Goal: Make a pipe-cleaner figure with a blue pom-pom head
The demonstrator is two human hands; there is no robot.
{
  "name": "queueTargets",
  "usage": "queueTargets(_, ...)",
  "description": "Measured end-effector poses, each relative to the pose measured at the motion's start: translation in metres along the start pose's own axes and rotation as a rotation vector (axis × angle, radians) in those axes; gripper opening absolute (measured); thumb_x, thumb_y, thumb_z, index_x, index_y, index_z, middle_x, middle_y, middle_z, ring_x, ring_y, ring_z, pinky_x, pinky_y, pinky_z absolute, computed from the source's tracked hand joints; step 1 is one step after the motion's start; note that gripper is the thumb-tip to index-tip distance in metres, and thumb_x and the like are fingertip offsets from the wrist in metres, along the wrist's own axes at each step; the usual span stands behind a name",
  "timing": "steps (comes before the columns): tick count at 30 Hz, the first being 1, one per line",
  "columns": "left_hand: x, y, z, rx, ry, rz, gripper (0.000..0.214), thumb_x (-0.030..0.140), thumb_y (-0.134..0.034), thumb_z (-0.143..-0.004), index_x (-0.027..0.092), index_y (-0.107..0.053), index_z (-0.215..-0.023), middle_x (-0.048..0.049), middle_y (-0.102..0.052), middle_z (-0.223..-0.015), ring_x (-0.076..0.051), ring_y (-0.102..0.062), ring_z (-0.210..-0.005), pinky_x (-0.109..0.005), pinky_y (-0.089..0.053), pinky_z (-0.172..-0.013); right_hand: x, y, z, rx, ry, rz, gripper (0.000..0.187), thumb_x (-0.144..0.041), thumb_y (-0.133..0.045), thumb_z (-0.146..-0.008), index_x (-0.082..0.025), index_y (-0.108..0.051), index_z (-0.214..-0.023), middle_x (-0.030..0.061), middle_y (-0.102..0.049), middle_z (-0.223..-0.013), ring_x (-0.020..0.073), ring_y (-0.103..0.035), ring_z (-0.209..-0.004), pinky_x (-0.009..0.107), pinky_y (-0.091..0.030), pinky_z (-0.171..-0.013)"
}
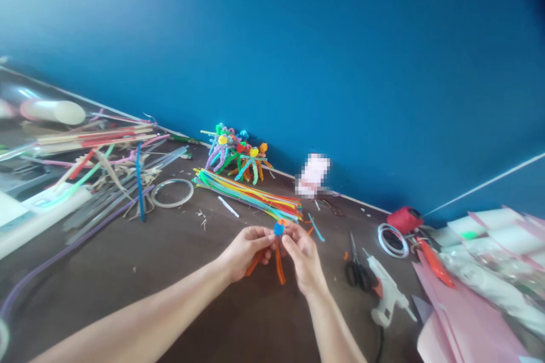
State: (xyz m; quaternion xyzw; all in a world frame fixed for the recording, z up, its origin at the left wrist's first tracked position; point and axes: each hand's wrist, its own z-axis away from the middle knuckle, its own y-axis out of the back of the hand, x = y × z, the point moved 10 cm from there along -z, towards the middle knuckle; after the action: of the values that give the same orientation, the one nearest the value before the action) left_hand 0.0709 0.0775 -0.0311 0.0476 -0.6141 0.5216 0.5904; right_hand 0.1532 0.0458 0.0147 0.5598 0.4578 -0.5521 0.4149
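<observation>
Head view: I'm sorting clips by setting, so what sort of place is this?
Probably a craft worktable against a blue wall: a bundle of coloured pipe cleaners, finished pipe-cleaner figures, and a glue gun beside scissors.

Bright daylight from the left, tilted wide-angle, soft blur.

A: We are looking at an orange pipe cleaner with a blue piece, against a dark brown table.

B: We are also seeing a bundle mixing yellow, green, red and blue, black scissors, a white glue gun, pink sheets, and a plain blue wall.
</observation>
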Motion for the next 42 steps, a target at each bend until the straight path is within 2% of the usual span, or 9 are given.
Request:
queueTargets(5,0.001,0.004,-0.001,0.012,-0.002,0.104,0.018,0.025,-0.068,-0.063,0.012,-0.057,-0.07,0.0006,-0.055,-0.059,-0.006,-0.049,-0.046,-0.017,-0.04,-0.043,0.02,-0.006,0.002,-0.098,-0.158,0.047,0.023,-0.035,-0.059,-0.072,-0.012,-0.06,-0.076,0.0024,-0.063,-0.064,0.0124,-0.056,-0.056,0.023,-0.044,-0.055)
queueTargets(10,0.002,0.004,-0.002,0.026,-0.031,0.076,0.023,0.031,-0.067,-0.064,0.011,-0.055,-0.066,0.0003,-0.055,-0.058,-0.005,-0.048,-0.044,-0.017,-0.04,-0.042,0.033,-0.005,0.004,-0.068,-0.24,0.103,0.024,-0.036,-0.061,-0.069,-0.013,-0.057,-0.068,-0.0017,-0.056,-0.05,0.0097,-0.05,-0.042,0.02,-0.037,-0.042)
queueTargets(16,0.0,0.006,-0.003,0.067,-0.034,-0.04,0.026,0.033,-0.068,-0.062,0.011,-0.055,-0.064,0.0021,-0.053,-0.05,-0.006,-0.048,-0.042,-0.018,-0.039,-0.042,0.011,0.004,0.002,0.02,-0.051,0.26,0.03,-0.039,-0.054,-0.075,-0.014,-0.054,-0.059,-0.0023,-0.051,-0.05,0.0099,-0.048,-0.047,0.02,-0.039,-0.045)
queueTargets(27,0.002,0.0,-0.004,-0.003,-0.029,-0.068,0.026,0.034,-0.068,-0.061,0.01,-0.057,-0.063,0.003,-0.049,-0.048,-0.005,-0.042,-0.039,-0.016,-0.032,-0.036,0.009,0.013,-0.001,0.086,-0.041,0.276,0.028,-0.039,-0.056,-0.073,-0.014,-0.057,-0.061,-0.0022,-0.051,-0.049,0.0102,-0.047,-0.045,0.021,-0.04,-0.045)
queueTargets(32,0.001,0.004,-0.006,0.026,-0.032,-0.027,0.025,0.031,-0.07,-0.06,0.011,-0.056,-0.06,0.0024,-0.052,-0.049,-0.005,-0.042,-0.037,-0.017,-0.031,-0.035,0.01,0.016,-0.001,0.099,-0.004,0.248,0.027,-0.038,-0.056,-0.074,-0.014,-0.057,-0.062,-0.0029,-0.05,-0.048,0.0096,-0.047,-0.045,0.021,-0.039,-0.046)
queueTargets(34,0.001,0.008,-0.006,0.056,-0.037,0.021,0.024,0.029,-0.07,-0.06,0.011,-0.055,-0.06,0.0027,-0.052,-0.049,-0.004,-0.042,-0.037,-0.016,-0.031,-0.036,0.01,0.024,-0.002,0.145,0.006,0.2,0.026,-0.039,-0.055,-0.075,-0.014,-0.057,-0.066,-0.0035,-0.05,-0.048,0.009,-0.047,-0.044,0.02,-0.039,-0.046)
queueTargets(38,0.003,0.016,-0.006,0.12,-0.052,0.163,0.022,0.028,-0.07,-0.06,0.012,-0.055,-0.063,0.0037,-0.051,-0.049,-0.004,-0.045,-0.042,-0.015,-0.033,-0.04,0.004,0.06,-0.004,0.367,0.053,0.128,0.026,-0.039,-0.056,-0.074,-0.014,-0.058,-0.082,-0.0039,-0.052,-0.054,0.0071,-0.046,-0.043,0.019,-0.037,-0.043)
queueTargets(42,0.004,0.016,-0.006,0.113,-0.052,0.218,0.019,0.024,-0.07,-0.061,0.012,-0.056,-0.067,0.0023,-0.053,-0.052,-0.005,-0.048,-0.045,-0.015,-0.036,-0.042,0.008,0.083,-0.005,0.501,0.012,0.081,0.031,-0.037,-0.06,-0.068,-0.014,-0.059,-0.089,-0.0002,-0.057,-0.065,0.0084,-0.05,-0.047,0.019,-0.04,-0.04)
